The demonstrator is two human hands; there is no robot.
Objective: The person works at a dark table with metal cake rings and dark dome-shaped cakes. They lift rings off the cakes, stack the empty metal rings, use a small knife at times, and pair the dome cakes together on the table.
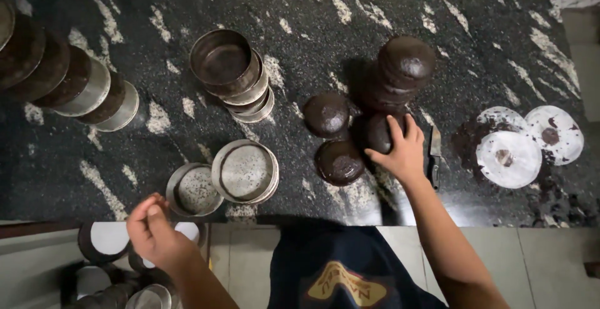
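Note:
My right hand (402,150) rests on a round dark chocolate cake (374,131), fingers curled over its top. Two more dark cakes lie beside it, one (325,114) to the left and one (339,162) nearer me. A tall stack of the same cakes (400,71) stands just behind. My left hand (152,231) hovers at the counter's near edge, fingers pinched together; I cannot tell if anything is in them. It is close to a shallow round metal tin (193,189) and a short stack of tins (245,171).
Black speckled stone counter (312,15). Stacked metal tins (234,71) at centre left, a long toppled row of tins (69,78) at far left. White paper circles (522,143) with crumbs at right. A knife (435,153) lies beside my right hand. More tins (112,265) sit below the counter.

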